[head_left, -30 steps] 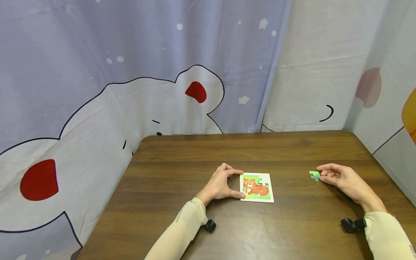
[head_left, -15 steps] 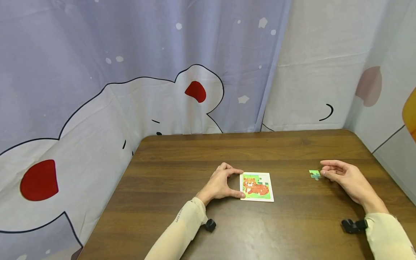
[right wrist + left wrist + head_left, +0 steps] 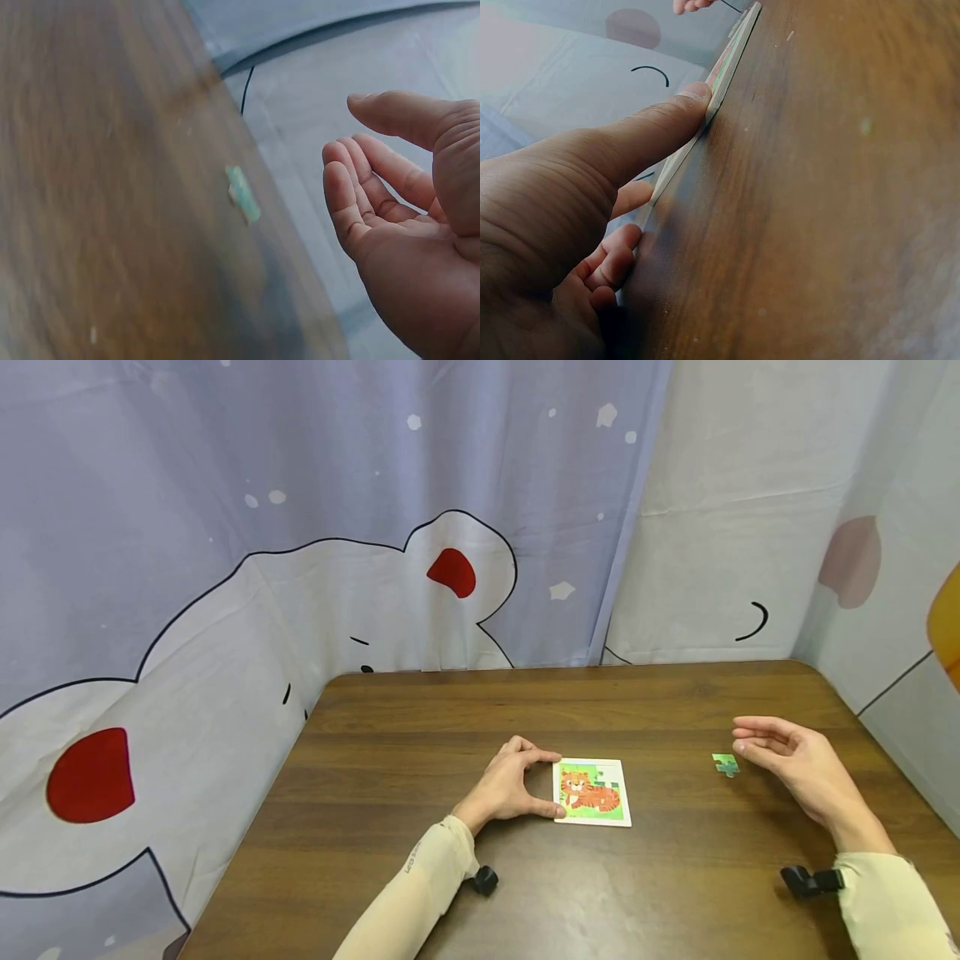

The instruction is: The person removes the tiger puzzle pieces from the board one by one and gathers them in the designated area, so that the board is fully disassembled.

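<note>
A square jigsaw puzzle board with a tiger picture and a white border lies on the table; its upper right part shows a white gap. My left hand holds the board at its left side, index fingertip at the far corner and thumb at the near corner. In the left wrist view, the thumb presses on the board's edge. To the right lies a loose green jigsaw piece. My right hand hovers just right of that piece, fingers loosely bent and holding nothing; the right wrist view shows thumb and fingers apart.
The brown wooden table has rounded far corners. Behind it and along its sides hangs a printed curtain. A small black device is strapped to the right wrist, another to the left.
My right hand has let go of the green jigsaw piece and risen slightly away from it. The piece stays on the table. My left hand and the board have kept their place.
</note>
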A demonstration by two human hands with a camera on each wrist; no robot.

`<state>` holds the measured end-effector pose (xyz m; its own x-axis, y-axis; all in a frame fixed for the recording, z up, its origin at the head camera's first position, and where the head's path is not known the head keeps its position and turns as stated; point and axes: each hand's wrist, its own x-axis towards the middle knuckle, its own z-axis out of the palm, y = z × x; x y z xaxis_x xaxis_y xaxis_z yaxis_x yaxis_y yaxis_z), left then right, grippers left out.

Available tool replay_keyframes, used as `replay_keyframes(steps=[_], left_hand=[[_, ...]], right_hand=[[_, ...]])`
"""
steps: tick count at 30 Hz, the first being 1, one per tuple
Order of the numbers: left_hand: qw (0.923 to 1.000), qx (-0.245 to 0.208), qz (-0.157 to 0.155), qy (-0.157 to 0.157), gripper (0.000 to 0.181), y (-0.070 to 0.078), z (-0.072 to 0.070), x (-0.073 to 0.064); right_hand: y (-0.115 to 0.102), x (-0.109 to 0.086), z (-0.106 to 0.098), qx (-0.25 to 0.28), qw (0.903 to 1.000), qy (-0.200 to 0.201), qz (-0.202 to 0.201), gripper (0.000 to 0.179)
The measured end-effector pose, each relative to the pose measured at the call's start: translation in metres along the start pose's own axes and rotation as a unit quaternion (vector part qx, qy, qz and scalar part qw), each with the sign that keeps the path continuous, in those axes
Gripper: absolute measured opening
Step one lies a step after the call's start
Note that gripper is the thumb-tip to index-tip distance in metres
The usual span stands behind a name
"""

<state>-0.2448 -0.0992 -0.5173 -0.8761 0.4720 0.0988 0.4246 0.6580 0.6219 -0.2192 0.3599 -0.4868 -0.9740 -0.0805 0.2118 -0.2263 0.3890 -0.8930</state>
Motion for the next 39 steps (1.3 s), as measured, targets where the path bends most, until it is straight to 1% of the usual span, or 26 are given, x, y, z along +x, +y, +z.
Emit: replay_keyframes(steps=[2, 4, 11, 15, 17, 20, 23, 25, 29, 32, 39], left_hand=[[1.0000, -0.001, 0.001, 0.000, 0.087, 0.000, 0.000, 0.000], [1.0000, -0.002, 0.001, 0.000, 0.087, 0.000, 0.000, 0.000], [1.0000, -0.001, 0.001, -0.002, 0.087, 0.000, 0.000, 0.000], [1.0000, -0.001, 0.004, 0.000, 0.087, 0.000, 0.000, 0.000], [1.0000, -0.001, 0.005, 0.001, 0.087, -0.001, 0.001, 0.000], [1.0000, -0.001, 0.005, 0.002, 0.087, -0.001, 0.000, 0.000], [1.0000, -0.002, 0.003, 0.000, 0.087, -0.001, 0.000, 0.000], [1.0000, -0.003, 0.001, 0.000, 0.087, -0.001, 0.000, 0.000], [1.0000, -0.006, -0.001, 0.000, 0.087, -0.002, 0.000, 0.000], [1.0000, -0.007, -0.002, 0.000, 0.087, -0.002, 0.000, 0.000], [1.0000, -0.007, 0.001, 0.000, 0.087, -0.002, 0.000, 0.000]], right_hand=[[-0.007, 0.001, 0.004, 0.002, 1.0000, 0.003, -0.006, 0.039], [-0.013, 0.002, 0.007, 0.016, 0.9998, 0.007, -0.013, 0.040], [-0.033, 0.004, 0.019, 0.100, 0.9946, 0.012, -0.026, 0.041], [-0.041, 0.004, 0.025, 0.116, 0.9928, 0.008, -0.029, 0.042], [-0.043, 0.004, 0.029, 0.115, 0.9929, 0.005, -0.028, 0.043], [-0.045, 0.004, 0.034, 0.101, 0.9946, 0.003, -0.023, 0.045], [-0.046, 0.004, 0.039, 0.089, 0.9959, -0.001, -0.018, 0.044], [-0.046, 0.004, 0.043, 0.085, 0.9961, -0.009, -0.021, 0.043], [-0.046, 0.005, 0.050, 0.105, 0.9933, -0.028, -0.039, 0.040], [-0.047, 0.006, 0.056, 0.110, 0.9921, -0.037, -0.048, 0.039], [-0.049, 0.006, 0.069, 0.063, 0.9962, -0.037, -0.048, 0.042]])
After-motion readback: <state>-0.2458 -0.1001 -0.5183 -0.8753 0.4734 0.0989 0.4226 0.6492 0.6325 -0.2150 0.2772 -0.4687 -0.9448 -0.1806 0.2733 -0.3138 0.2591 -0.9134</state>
